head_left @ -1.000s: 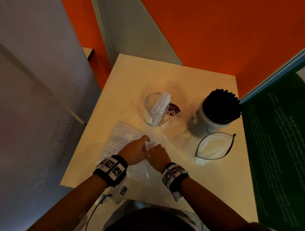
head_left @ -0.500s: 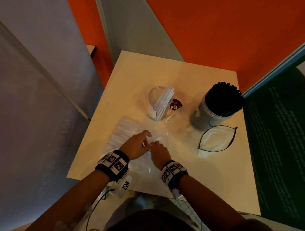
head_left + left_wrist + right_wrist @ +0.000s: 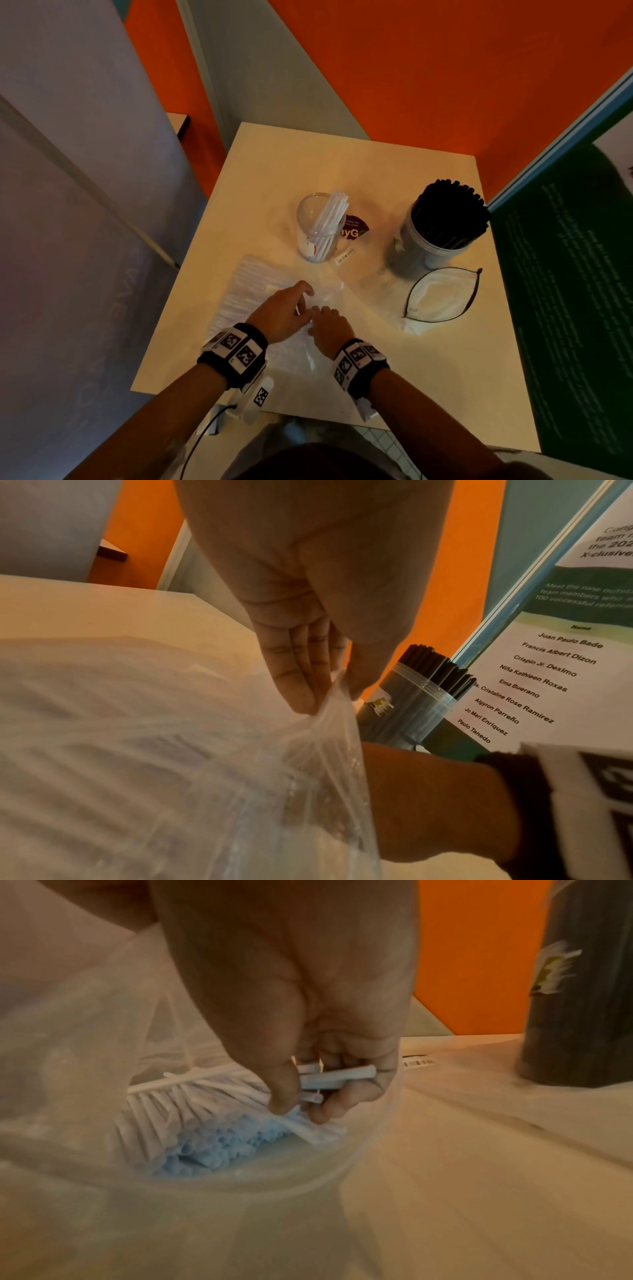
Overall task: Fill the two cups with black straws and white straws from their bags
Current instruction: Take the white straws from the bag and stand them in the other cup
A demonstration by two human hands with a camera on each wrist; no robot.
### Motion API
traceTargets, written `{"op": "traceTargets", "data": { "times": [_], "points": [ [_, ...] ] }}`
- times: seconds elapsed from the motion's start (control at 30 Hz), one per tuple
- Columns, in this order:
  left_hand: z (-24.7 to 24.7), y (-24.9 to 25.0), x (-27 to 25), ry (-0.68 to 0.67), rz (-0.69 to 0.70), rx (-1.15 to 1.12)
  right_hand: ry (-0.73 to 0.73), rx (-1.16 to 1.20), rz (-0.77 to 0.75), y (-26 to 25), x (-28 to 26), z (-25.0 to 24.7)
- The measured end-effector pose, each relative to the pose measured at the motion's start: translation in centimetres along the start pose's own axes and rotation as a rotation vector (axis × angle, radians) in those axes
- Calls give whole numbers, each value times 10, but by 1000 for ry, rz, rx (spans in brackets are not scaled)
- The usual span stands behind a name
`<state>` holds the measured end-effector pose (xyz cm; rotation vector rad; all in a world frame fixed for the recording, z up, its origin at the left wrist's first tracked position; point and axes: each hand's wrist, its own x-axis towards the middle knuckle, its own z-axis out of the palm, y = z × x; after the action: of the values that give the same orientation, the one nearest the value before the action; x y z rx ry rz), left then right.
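A clear plastic bag of white straws lies flat on the table's near left. My left hand pinches the bag's open edge and holds it up. Inside the bag's mouth, my right hand grips a few white straws by their ends. Behind the bag stands a clear cup with several white straws leaning in it. To the right, a second cup is packed full of black straws.
An empty bag with a dark zip rim lies in front of the black-straw cup. A small label strip and a dark sticker lie by the clear cup. A green poster board stands along the table's right edge.
Both hands stay at the bag's mouth, almost unmoved on the table. The head view has shifted slightly.
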<state>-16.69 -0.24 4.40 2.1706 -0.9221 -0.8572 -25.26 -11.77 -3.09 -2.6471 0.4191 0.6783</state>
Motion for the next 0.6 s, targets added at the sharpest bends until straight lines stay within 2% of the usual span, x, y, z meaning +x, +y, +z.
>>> {"op": "traceTargets", "data": {
  "times": [0.4, 0.6],
  "points": [
    [-5, -3, 0, 32, -21, -39, 47, -167, -11, -5, 0, 5],
    [-1, -2, 0, 22, -39, -30, 36, -264, -15, 0, -5, -8]
  ]
}}
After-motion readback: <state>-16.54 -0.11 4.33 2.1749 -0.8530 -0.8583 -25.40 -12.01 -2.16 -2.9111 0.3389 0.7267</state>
